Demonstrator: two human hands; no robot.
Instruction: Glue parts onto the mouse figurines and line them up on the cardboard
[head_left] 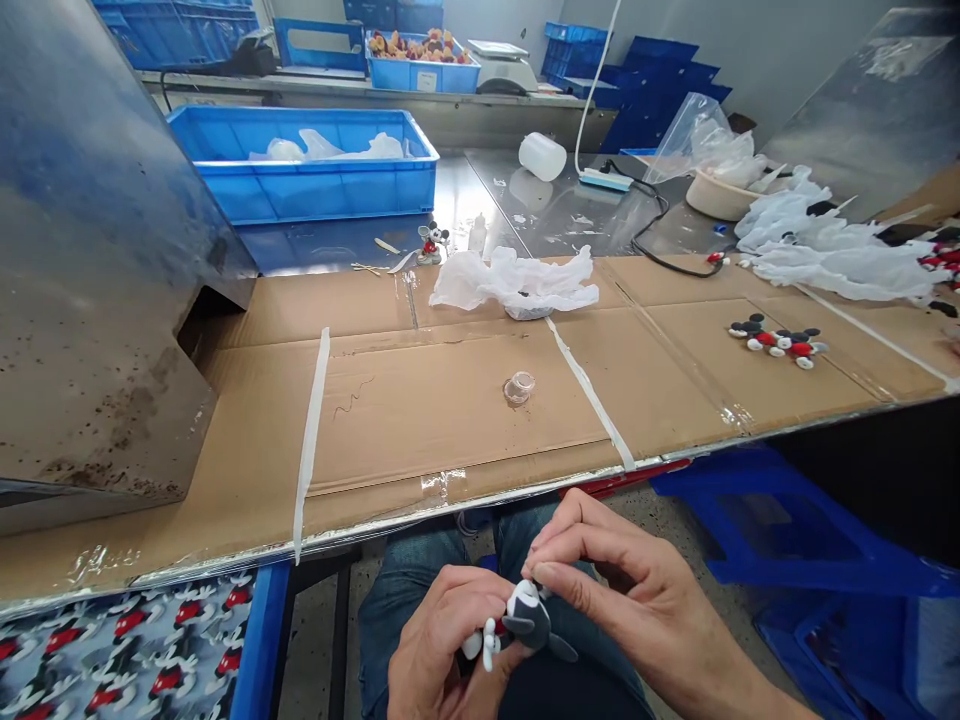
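**Item:** you held a dark-grey mouse figure [531, 620], with a white gloved hand [489, 645] at its side.
**Location:** it was between your two hands, over your blue jeans [405, 640] and below the front edge of the work table.
**Left hand:** your left hand [442, 650] supported the figure from below, its fingers curled closely around it.
**Right hand:** your right hand [622, 590] was at the top of the figure, with its thumb and forefinger [570, 565] brought together and clamped on it.
**Table surface:** before you lay taped cardboard [450, 420].
**Nearest on cardboard:** a small clear plastic cup [519, 388] sat alone, well ahead of your hands.
**Farther ahead:** crumpled white plastic film [514, 280] lay beside a standing Mickey Mouse figurine [433, 245].
**To the right:** a row of small black, red and white figure parts [776, 342] lay on the cardboard.
**Beyond:** a blue plastic crate [300, 195] held white plastic bags.
**Lower left:** you had mouse-print fabric [127, 650] beside your left leg.
**Lower right:** a blue plastic stool [780, 520] stood on the floor.
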